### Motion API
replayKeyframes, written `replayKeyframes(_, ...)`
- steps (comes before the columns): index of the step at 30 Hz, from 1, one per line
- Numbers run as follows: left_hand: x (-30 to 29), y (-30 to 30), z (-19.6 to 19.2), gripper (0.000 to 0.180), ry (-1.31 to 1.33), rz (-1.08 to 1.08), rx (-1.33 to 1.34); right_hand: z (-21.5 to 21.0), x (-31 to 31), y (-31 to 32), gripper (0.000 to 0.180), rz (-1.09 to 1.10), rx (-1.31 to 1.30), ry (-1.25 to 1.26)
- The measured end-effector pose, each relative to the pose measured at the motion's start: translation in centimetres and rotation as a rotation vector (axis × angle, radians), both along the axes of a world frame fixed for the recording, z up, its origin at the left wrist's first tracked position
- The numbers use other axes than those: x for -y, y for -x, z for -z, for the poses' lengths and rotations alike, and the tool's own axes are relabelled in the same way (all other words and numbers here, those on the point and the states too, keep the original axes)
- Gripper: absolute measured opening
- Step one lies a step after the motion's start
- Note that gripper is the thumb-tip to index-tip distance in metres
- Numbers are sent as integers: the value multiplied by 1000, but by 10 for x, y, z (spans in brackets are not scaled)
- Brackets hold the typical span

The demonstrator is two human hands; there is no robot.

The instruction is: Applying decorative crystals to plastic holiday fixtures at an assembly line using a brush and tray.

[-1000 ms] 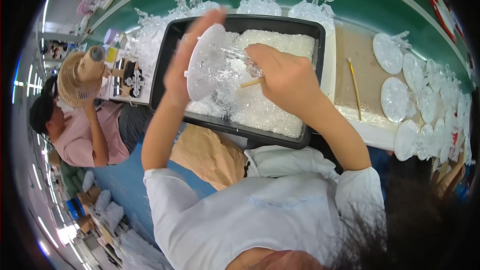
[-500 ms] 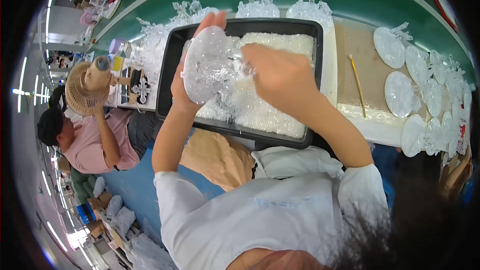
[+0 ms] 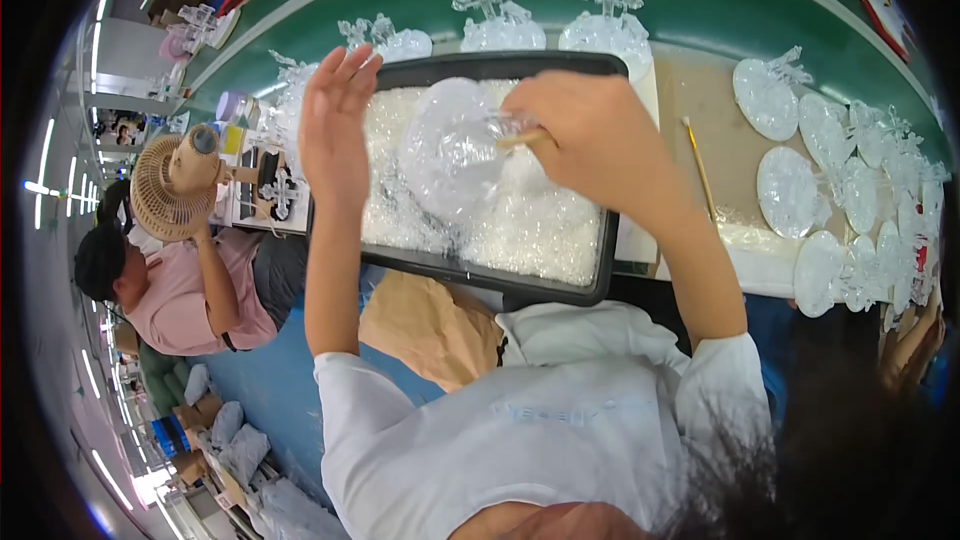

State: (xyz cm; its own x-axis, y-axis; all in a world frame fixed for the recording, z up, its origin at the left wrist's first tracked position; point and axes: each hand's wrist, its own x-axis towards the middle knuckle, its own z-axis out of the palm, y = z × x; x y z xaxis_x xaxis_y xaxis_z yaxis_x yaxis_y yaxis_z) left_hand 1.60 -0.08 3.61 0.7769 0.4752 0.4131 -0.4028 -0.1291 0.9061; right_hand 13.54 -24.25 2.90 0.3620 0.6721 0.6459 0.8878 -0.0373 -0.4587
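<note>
Over a black tray (image 3: 470,266) filled with white glittery granules, my right hand (image 3: 585,140) is closed around the clear upper part of an ornament. The ornament's round, frosted, sparkly disc (image 3: 450,155) hangs tilted toward the left. A thin light-wooden stick (image 3: 524,138) sticks out of the same fingers; its other end is hidden. My left hand (image 3: 338,135) is raised at the tray's left side, fingers stretched upward, apart from the disc and holding nothing.
Clear cross ornaments (image 3: 604,35) stand behind the tray. Several glittery discs (image 3: 787,192) crowd the right side, near a yellow-handled brush (image 3: 700,172) on brown board. At left, a person in pink (image 3: 205,290) has a hand by a beige fan (image 3: 172,185).
My left hand has come away from the disc and shifted left. The ornament, now held by my right hand alone, has moved slightly right.
</note>
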Motion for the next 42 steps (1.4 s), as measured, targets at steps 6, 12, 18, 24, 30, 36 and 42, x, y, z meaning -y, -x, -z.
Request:
replayKeyframes(6,29,-18,-39,29,-729,-6,-320,-38,-14,-16,24,-171,-27,296)
replayKeyframes(12,57,-25,-56,37,-1188,321,-533,-42,-32,-33,42,-365,-190,191)
replayKeyframes(18,48,-27,-47,31,-1055,176,-434,-66,-2,-37,48,-310,-367,206)
replayKeyframes(24,51,-27,-27,46,-902,-195,-438,-8,31,1,49,-95,-553,-800)
replayKeyframes(30,60,-19,-43,61,-898,-238,-814,26,24,50,54,-230,-799,-551)
replayKeyframes(36,66,-22,-41,53,-936,-380,-530,37,9,52,15,-241,-608,-512)
replayKeyframes(42,65,-18,-41,51,-998,-385,-528,28,6,51,16,-271,-503,-332)
